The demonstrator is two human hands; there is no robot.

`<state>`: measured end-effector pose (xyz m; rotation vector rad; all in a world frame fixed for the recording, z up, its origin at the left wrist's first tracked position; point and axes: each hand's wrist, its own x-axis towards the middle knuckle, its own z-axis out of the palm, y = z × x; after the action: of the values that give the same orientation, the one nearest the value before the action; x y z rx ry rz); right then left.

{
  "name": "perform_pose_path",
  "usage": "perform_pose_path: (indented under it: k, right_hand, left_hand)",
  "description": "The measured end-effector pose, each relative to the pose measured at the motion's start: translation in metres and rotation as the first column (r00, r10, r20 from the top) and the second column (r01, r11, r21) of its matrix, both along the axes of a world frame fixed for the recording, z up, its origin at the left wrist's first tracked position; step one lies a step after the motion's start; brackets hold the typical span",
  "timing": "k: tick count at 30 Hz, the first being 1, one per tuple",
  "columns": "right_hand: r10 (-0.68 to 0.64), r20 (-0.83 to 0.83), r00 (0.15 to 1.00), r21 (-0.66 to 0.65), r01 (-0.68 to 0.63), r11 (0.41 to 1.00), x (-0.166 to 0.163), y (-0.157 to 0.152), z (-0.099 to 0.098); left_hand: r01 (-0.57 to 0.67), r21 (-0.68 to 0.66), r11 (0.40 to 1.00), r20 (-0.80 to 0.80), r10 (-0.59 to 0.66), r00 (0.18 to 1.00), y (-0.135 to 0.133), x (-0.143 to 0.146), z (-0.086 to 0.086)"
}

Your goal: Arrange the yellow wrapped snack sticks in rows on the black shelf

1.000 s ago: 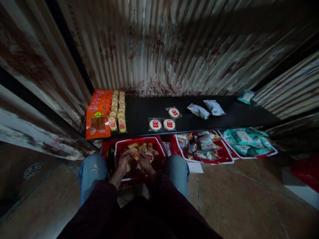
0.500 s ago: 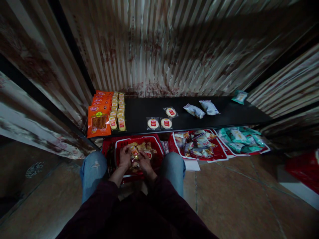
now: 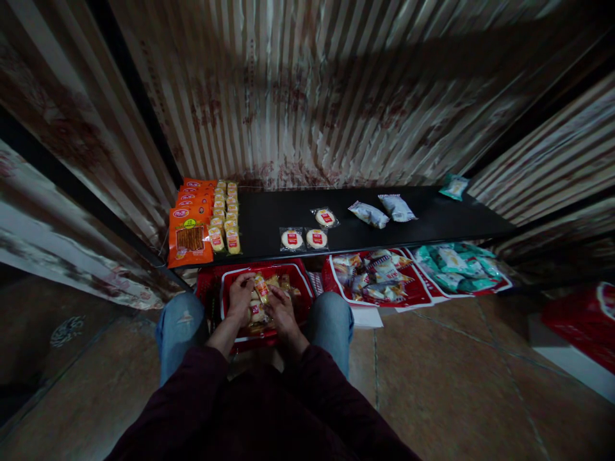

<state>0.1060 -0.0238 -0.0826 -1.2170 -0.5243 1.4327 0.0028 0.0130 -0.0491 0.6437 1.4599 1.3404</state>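
Observation:
Between my two hands is a small snack packet [image 3: 262, 289] in clear and yellow wrapping with a red label. My left hand [image 3: 241, 298] pinches it from the left side. On its lower right, the fingers of my right hand [image 3: 283, 309] close on it too. Both hands are over a red basket [image 3: 307, 280] with a white rim, set between my knees. Inside lie several more wrapped snacks [image 3: 257, 312], partly covered by my hands.
On the black shelf [image 3: 269, 211] stand orange bags [image 3: 190, 237], rows of yellow packets [image 3: 232, 238], round white cakes [image 3: 292, 239], pale-blue packets [image 3: 398, 208] and a green packet [image 3: 454, 187]. Baskets of striped packets [image 3: 384, 275] and green packets [image 3: 456, 269] sit below.
The packet in my hands has turned more upright and risen slightly toward the shelf. My view has shifted a little to the right. The goods on the shelf have not moved.

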Motion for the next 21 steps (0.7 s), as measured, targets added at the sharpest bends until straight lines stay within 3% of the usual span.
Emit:
perform_pose_path:
  k: [11,21]
  right_hand:
    - [-0.056,-0.208,0.977,-0.029,0.051,0.998,0.000,0.004,0.030]
    - [-0.077,-0.119,0.990,0.069,0.086,0.994,-0.007,0.014,0.052]
  left_hand:
    - [0.090,0.051,0.995,-0.017,-0.089,0.996,0.004,-0.003,0.018]
    - [0.078,0.163,0.984,-0.047,-0.071,0.996,0.001,0.004,0.022]
